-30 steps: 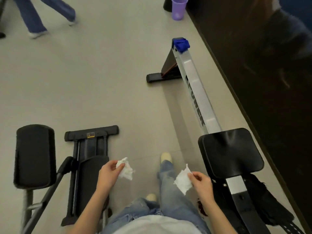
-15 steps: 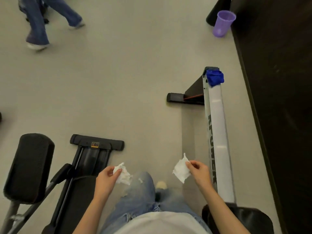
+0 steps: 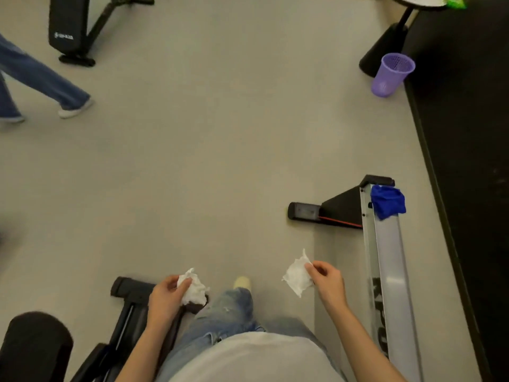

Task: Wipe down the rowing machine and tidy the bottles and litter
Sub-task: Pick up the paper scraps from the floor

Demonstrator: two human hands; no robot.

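The left hand [image 3: 165,297] grips a crumpled tissue [image 3: 192,289] at lower centre; the right hand [image 3: 327,282] pinches a flat tissue [image 3: 297,274] beside the rowing machine rail [image 3: 391,271], lower right, blue cloth [image 3: 388,201] on its end.

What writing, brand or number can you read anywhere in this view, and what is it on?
"KP", then what looks like "O": dark letters running along the silver metal rowing-machine rail; the rest is blurred.
White logo on the black padded bench, top left: too blurred to read.
No other text visible.
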